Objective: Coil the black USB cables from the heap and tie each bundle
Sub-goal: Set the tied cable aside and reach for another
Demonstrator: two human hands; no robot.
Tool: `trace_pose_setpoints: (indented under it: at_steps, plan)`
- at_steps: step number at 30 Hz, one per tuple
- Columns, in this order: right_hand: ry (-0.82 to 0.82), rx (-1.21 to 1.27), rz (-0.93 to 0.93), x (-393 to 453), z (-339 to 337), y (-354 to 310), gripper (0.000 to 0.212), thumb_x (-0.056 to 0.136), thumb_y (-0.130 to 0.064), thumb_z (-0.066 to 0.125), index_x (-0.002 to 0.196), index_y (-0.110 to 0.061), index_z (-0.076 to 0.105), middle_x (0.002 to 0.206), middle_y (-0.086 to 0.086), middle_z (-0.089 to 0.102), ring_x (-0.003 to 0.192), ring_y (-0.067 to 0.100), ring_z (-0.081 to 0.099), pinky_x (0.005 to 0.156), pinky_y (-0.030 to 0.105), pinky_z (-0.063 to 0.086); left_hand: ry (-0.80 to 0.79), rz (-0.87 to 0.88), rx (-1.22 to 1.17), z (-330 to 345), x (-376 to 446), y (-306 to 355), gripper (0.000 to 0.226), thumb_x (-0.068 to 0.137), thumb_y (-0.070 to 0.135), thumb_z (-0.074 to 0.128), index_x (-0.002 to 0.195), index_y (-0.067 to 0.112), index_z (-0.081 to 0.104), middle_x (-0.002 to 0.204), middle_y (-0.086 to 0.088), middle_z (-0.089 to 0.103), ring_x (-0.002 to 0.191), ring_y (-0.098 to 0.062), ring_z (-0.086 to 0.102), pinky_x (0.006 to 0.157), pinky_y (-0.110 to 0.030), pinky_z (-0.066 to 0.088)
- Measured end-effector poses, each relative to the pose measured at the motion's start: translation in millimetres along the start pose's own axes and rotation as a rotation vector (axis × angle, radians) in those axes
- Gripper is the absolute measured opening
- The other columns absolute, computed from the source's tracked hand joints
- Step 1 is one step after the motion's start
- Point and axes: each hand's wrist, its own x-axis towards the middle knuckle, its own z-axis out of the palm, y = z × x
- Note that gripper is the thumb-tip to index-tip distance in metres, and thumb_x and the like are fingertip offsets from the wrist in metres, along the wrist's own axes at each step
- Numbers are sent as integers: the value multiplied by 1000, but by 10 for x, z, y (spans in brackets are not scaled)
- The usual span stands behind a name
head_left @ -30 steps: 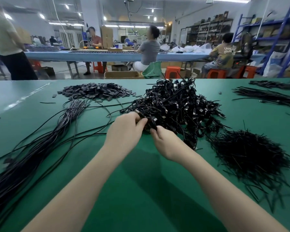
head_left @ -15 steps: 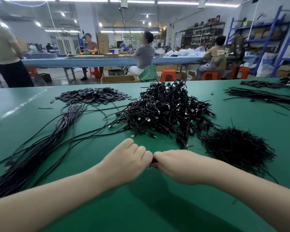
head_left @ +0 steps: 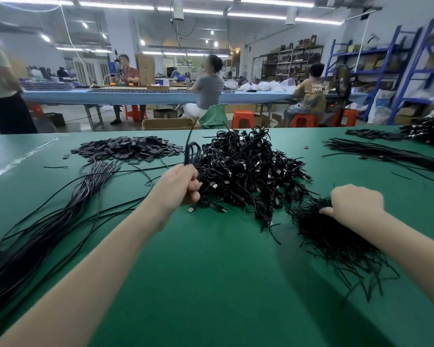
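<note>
A big heap of coiled black USB cables (head_left: 246,169) lies on the green table (head_left: 211,284), at the middle. My left hand (head_left: 183,184) is at the heap's left edge, closed around a coiled black cable (head_left: 191,152) whose loop sticks up above the fist; it is blurred. To the right lies a pile of thin black twist ties (head_left: 336,236). My right hand (head_left: 353,204) rests on the top of that pile with its fingers curled into the ties; whether it holds one I cannot tell.
Long uncoiled black cables (head_left: 48,226) fan across the left of the table. A pile of small dark flat pieces (head_left: 128,149) sits behind them. More cables and ties (head_left: 391,151) lie at the far right. Several people work at a blue table (head_left: 140,95) beyond.
My hands were together near the table's front edge. They have parted: the left rose toward the heap with the coiled cable, the right went right onto the tie pile.
</note>
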Motion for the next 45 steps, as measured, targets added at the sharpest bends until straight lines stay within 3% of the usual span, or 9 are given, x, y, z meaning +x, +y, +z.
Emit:
trace_pose_setpoints:
  at_steps: [3, 16, 23, 27, 29, 33, 37, 41, 45]
  plan:
    - [35, 28, 29, 0, 132, 4, 45, 89, -46, 62, 63, -14, 42, 61, -3, 53, 48, 14, 47, 43, 22, 30, -35, -41, -195, -33, 4, 131, 24, 95, 20, 40, 72, 21, 43, 53, 9, 37, 46, -11, 35, 51, -22, 38]
    - [-122, 62, 127, 362, 53, 170, 9, 84, -24, 67, 83, -15, 66, 72, 0, 63, 60, 17, 58, 50, 22, 43, -245, -127, -46, -237, -133, 341, 31, 103, 32, 40, 76, 18, 43, 57, 6, 34, 48, -11, 29, 60, -25, 30]
    - [-157, -5, 4, 724, 148, 300, 13, 79, -22, 72, 85, -11, 73, 75, 3, 69, 73, 24, 68, 74, 37, 59, -278, -107, 40, -239, -139, 334, 28, 101, 27, 38, 74, 20, 42, 57, 7, 33, 46, -12, 27, 60, -27, 34]
    - [188, 84, -114, 350, -365, 10, 10, 85, -19, 63, 87, -21, 73, 81, 1, 69, 68, 24, 65, 60, 35, 57, -273, -95, 64, -236, -128, 310, 26, 100, 26, 38, 75, 20, 41, 56, 9, 33, 46, -11, 27, 59, -26, 32]
    - [444, 407, -323, -12, -728, -295, 12, 88, -22, 64, 91, -29, 72, 77, -8, 68, 59, 14, 63, 49, 30, 54, -286, -52, 98, -202, -138, 288, 26, 102, 29, 37, 80, 17, 41, 56, 10, 33, 48, -9, 27, 54, -22, 29]
    - [530, 997, -712, -658, -1260, -844, 11, 82, -14, 71, 90, -21, 72, 78, -22, 61, 68, -10, 58, 61, 5, 45, -296, 81, 363, -92, -185, 262, 30, 105, 26, 36, 78, 13, 35, 53, 16, 42, 50, -4, 35, 48, -15, 34]
    - [557, 1087, -715, -783, -1345, -1059, 12, 83, -11, 72, 83, -23, 70, 77, -16, 66, 68, -5, 56, 60, 7, 39, -284, 225, 741, -9, -242, 252, 33, 101, 37, 40, 80, 11, 40, 69, 0, 56, 58, -15, 49, 58, -33, 44]
    - [511, 1075, -762, -740, -1381, -1103, 15, 82, -14, 73, 80, -28, 67, 73, -17, 65, 66, -7, 57, 58, 5, 38, -206, 334, 1003, 76, -289, 238, 33, 100, 41, 36, 78, 17, 33, 68, -1, 41, 60, -26, 42, 57, -36, 30]
    - [130, 974, -848, -439, -1557, -931, 13, 76, -21, 78, 74, -29, 68, 70, -9, 70, 63, -1, 64, 60, 9, 46, -146, 472, 1384, 164, -347, 231, 26, 100, 46, 29, 89, 23, 35, 65, 7, 33, 63, -24, 39, 53, -32, 25]
